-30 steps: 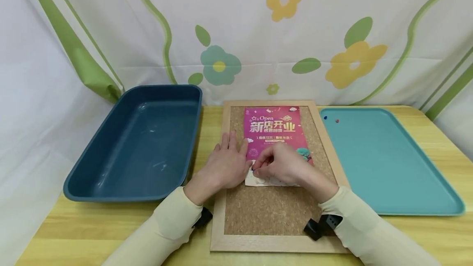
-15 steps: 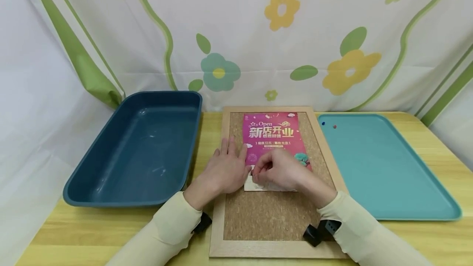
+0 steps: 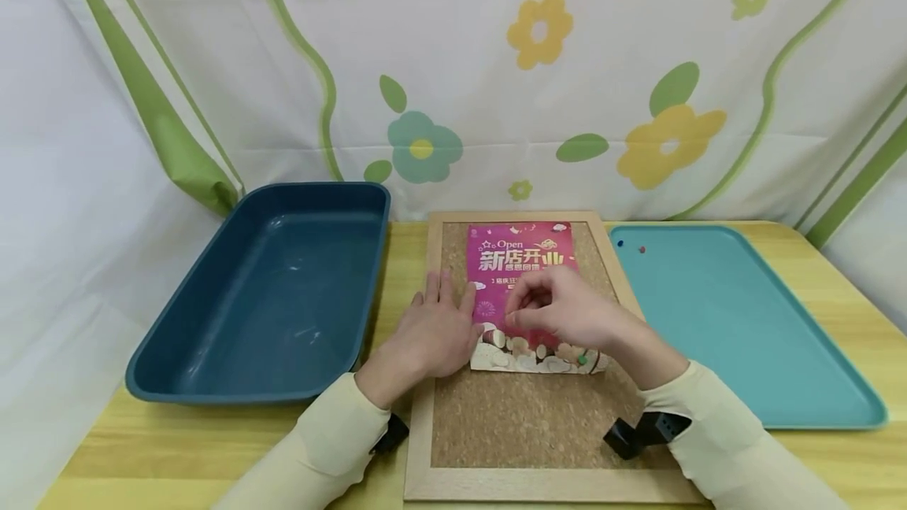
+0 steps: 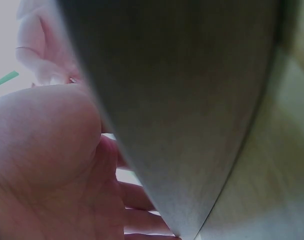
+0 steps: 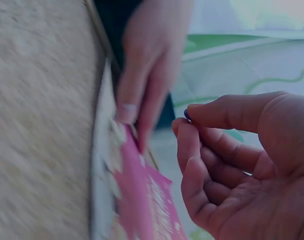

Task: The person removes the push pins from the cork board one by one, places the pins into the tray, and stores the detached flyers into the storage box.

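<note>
A dark blue tub stands left of centre on a wooden table. A teal tray lies right. Flowered cloth hangs behind.

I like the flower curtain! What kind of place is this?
Probably a staged tabletop, not a real room: a flowery cloth hangs behind a small table with a corkboard, a flyer and two trays.

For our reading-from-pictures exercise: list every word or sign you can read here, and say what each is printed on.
"Open", with a small star before it: top of the pink flyer lying on the cork board.
"新店开业": big yellow-white headline just below it, partly hidden by the right hand.
Smaller lines beneath: too small and covered to read.
No print shows anywhere else.
</note>
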A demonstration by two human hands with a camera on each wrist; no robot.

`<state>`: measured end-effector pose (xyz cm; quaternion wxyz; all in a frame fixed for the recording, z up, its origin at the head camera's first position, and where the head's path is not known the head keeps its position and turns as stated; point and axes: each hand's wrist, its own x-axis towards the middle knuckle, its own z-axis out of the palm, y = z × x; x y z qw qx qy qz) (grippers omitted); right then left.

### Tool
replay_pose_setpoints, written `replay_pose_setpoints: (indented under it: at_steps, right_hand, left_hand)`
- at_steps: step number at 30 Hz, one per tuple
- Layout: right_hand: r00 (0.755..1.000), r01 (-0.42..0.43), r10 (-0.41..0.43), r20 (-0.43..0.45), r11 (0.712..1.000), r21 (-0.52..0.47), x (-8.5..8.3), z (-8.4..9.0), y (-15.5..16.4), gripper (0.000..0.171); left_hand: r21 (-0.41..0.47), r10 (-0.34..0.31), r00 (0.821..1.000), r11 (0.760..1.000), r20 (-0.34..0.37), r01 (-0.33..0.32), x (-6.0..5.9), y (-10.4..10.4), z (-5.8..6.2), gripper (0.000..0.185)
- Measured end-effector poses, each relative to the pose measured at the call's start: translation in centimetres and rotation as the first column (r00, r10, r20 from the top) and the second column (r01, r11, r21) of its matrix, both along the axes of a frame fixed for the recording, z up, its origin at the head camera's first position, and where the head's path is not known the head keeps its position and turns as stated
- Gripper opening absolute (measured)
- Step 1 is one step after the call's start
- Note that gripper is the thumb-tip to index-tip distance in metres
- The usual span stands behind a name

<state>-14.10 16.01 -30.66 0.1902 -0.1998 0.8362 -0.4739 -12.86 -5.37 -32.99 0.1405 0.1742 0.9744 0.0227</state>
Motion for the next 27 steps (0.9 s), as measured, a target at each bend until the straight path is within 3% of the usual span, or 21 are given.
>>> replay_pose_setpoints:
  at_steps: [8,18,27]
  right_hand:
    - [0.987,0.15,-0.151,-0.062,0.988,-0.024,-1.1,1.2,3.0,0.012]
    - [0.968,0.25,-0.249,-0.031,0.968,0.033,-2.2,1.5,5.8,0.033]
    - [0.952,0.302,-0.298,-0.068,0.951,0.062,-3.4,0.6,7.8,0.035]
  left_hand:
    - [0.009,0.002,1.0,1.0,-0.007,-0.002,0.2,0.0,0.0,0.067]
    - [0.015,-0.001,1.0,1.0,-0.008,0.001,0.1,-0.1,-0.1,0.068]
    - [0.013,0.004,1.0,1.0,0.012,-0.004,-0.1,0.0,-0.1,0.069]
